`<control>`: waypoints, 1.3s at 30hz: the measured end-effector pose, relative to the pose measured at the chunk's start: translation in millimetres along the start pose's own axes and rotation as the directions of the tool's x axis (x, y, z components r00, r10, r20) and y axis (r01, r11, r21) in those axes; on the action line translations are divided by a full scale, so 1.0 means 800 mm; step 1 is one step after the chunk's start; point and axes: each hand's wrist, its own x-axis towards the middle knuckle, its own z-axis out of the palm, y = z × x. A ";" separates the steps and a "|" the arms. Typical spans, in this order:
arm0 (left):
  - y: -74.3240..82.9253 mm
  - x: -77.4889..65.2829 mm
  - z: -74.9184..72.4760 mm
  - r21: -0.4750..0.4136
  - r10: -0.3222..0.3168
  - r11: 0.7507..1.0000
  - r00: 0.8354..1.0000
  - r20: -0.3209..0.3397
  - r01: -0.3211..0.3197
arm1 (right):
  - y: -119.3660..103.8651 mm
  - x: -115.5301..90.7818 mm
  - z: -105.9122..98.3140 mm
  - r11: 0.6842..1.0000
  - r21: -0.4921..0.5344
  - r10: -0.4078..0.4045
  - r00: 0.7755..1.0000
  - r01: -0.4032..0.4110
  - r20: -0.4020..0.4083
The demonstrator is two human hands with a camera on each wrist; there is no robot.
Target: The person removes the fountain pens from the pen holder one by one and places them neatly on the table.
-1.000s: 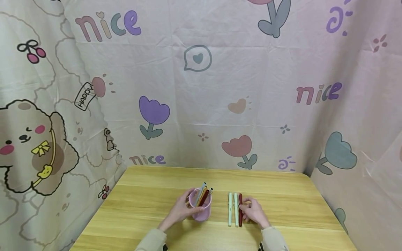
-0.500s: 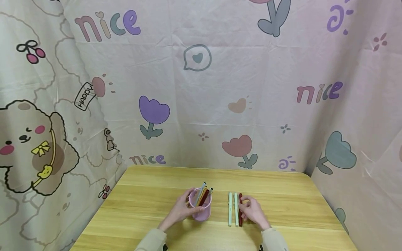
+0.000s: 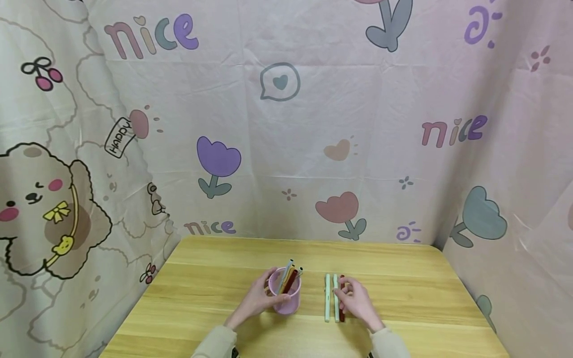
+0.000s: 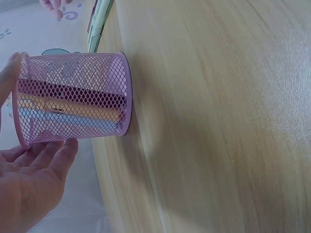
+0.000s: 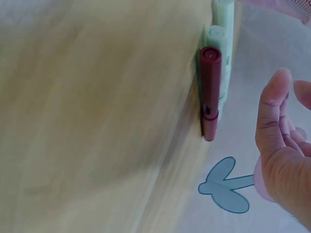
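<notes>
My left hand point(image 3: 258, 299) grips a pink mesh pen holder point(image 3: 288, 306) near its rim, thumb on one side and fingers on the other. Several pens point(image 3: 289, 280) stand in the holder, leaning; a dark red, an orange and a light blue one show through the mesh point(image 4: 73, 99). To the right, two mint green pens point(image 3: 327, 298) and one dark red pen point(image 5: 210, 82) lie side by side on the table. Over the dark red pen hovers my right hand point(image 3: 356, 301), its fingers loosely bent; the right wrist view shows it apart from the pens, holding nothing.
The wooden table point(image 3: 206, 278) has its back edge against a printed fabric curtain point(image 3: 286, 129). More curtain hangs at the left and right sides. Pale sleeves point(image 3: 389, 342) cover both forearms.
My right hand has shifted slightly left, from beside the dark red pen to above it and close to the nearer green pen. The left hand and the holder stay in place.
</notes>
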 end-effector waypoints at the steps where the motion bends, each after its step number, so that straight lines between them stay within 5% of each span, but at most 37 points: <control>1: 0.000 0.000 0.000 -0.001 0.001 1.000 1.000 0.000 -0.001 | -0.002 0.000 0.001 1.000 0.007 -0.006 1.000 0.006 0.001; 24: 0.001 -0.001 -0.001 -0.022 0.021 1.000 1.000 0.007 -0.021 | -0.033 -0.001 0.034 0.972 0.058 -0.230 0.971 0.227 0.067; 39: 0.000 -0.001 0.000 -0.051 0.018 0.999 1.000 0.010 -0.017 | -0.048 0.011 0.058 0.915 0.032 -0.402 0.898 0.403 0.181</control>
